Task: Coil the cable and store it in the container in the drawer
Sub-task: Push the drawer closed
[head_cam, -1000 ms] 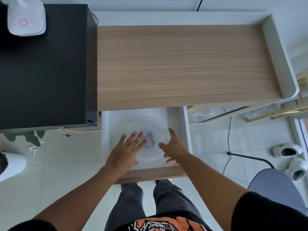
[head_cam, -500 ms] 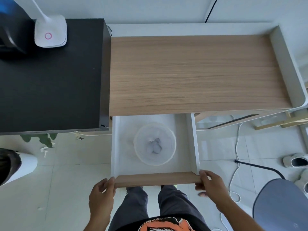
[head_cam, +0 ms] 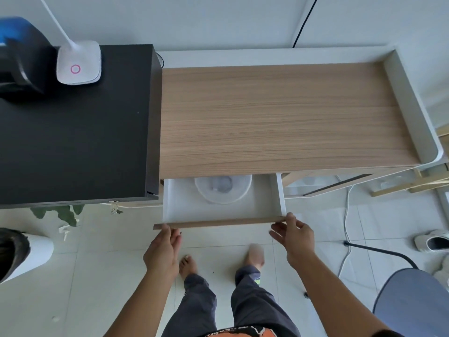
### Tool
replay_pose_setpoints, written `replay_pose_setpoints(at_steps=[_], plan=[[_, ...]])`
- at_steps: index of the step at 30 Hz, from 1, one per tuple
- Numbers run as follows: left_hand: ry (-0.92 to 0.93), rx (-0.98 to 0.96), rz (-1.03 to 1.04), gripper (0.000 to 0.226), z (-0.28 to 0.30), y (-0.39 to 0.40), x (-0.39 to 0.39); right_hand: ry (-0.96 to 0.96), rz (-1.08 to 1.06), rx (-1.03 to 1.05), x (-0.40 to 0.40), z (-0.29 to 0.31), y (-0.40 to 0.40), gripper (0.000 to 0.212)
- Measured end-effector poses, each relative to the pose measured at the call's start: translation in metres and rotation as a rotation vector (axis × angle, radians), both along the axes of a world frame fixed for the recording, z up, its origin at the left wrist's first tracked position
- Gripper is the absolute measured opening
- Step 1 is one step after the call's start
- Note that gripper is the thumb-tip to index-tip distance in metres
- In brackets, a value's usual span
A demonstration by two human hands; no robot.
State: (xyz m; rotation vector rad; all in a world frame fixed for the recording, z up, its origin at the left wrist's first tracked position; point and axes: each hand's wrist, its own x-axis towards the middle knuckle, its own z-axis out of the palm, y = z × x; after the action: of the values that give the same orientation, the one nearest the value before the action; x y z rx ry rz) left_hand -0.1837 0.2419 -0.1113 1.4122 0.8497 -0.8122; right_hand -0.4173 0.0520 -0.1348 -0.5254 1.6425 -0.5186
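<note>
A white drawer with a wooden front sticks partway out from under the wooden desk top. Inside lies a round translucent container, its far half hidden under the desk edge. The cable inside shows only as a grey blur. My left hand touches the left end of the drawer front with fingers spread. At the right end, my right hand rests its fingertips on the front, holding nothing.
A black cabinet stands left of the desk with a white lamp base on it. A grey chair is at lower right, with a white floor cable and shoes nearby. A white pot sits at left.
My hands left the container and moved to the ends of the drawer front. The drawer has slid inward, so the container is now half hidden under the desk.
</note>
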Motion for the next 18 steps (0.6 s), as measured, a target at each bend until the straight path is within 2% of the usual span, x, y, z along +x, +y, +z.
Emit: replay_pose_setpoints(at_steps=[3, 11, 15, 18], plan=[[-0.006, -0.051, -0.039, 0.019, 0.004, -0.022, 0.009, -0.040, -0.037, -0.023, 0.023, 0.007, -0.017, 0.041], [-0.084, -0.006, -0.078, 0.023, 0.001, -0.065, 0.027, -0.030, -0.077, 0.043, 0.059, 0.015, -0.061, 0.022], [-0.110, -0.022, -0.081, 0.031, 0.003, -0.077, 0.034, -0.055, -0.147, 0.085, 0.068, 0.016, -0.069, 0.024], [-0.112, -0.041, -0.074, 0.036, 0.007, -0.087, 0.042, -0.146, -0.198, 0.042, 0.078, 0.020, -0.072, 0.037]])
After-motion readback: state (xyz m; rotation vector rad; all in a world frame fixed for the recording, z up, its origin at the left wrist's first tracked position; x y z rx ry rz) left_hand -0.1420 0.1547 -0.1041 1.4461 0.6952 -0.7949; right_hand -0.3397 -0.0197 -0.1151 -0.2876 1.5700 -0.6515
